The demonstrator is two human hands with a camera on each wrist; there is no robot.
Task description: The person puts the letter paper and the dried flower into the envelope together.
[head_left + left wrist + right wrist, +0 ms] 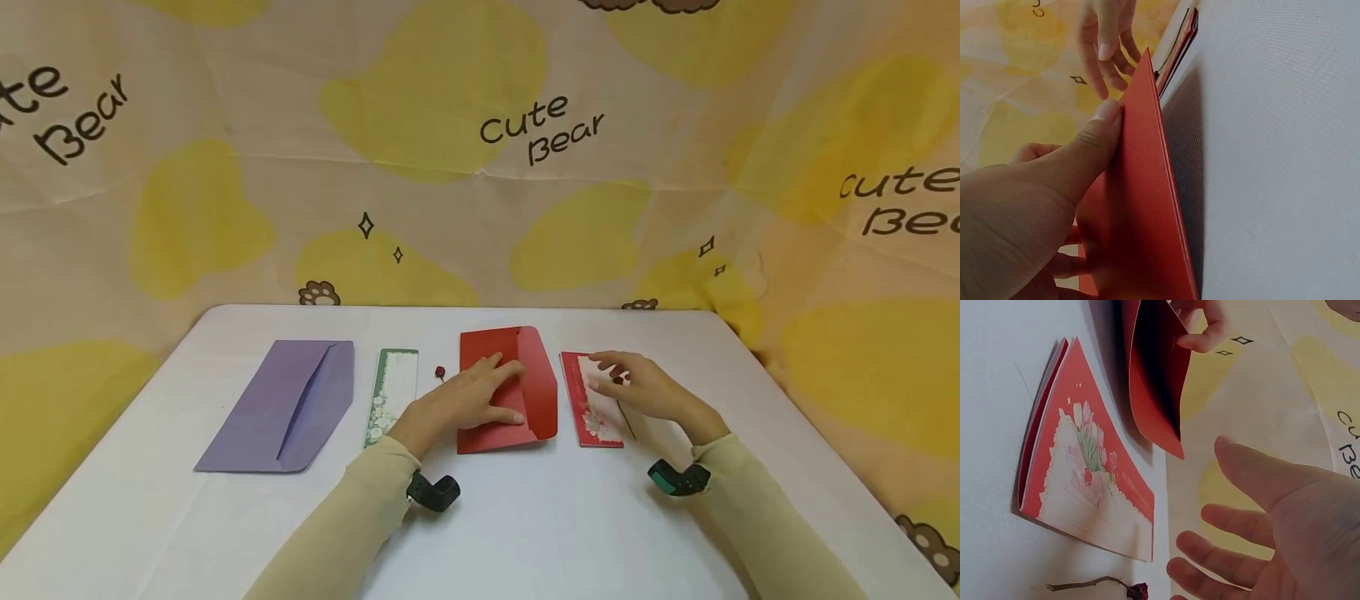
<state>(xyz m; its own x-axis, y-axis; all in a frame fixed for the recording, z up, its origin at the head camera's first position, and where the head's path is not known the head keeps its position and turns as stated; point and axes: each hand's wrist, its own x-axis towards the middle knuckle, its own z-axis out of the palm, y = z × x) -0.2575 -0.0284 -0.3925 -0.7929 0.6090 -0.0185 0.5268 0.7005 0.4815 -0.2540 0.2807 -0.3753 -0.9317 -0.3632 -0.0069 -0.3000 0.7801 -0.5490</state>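
My left hand (468,394) rests on a red envelope (542,392), its fingers spread over the pocket. In the left wrist view the thumb presses near the envelope's edge. The right wrist view shows the envelope's mouth gaping, with a dark inside. Above a folded red card (1091,469) with printed tulips, my right hand (648,387) hovers with loosely bent fingers and holds nothing. By that card lies a dark red rose (1139,591) on a thin brown stem, apart from the fingers.
A purple envelope (273,408) lies at the left. Between it and the red envelope are a green-edged floral card (395,379) and another small red rose (440,372), its stem partly behind my left hand. A printed cloth (435,100) hangs behind the white table (540,525).
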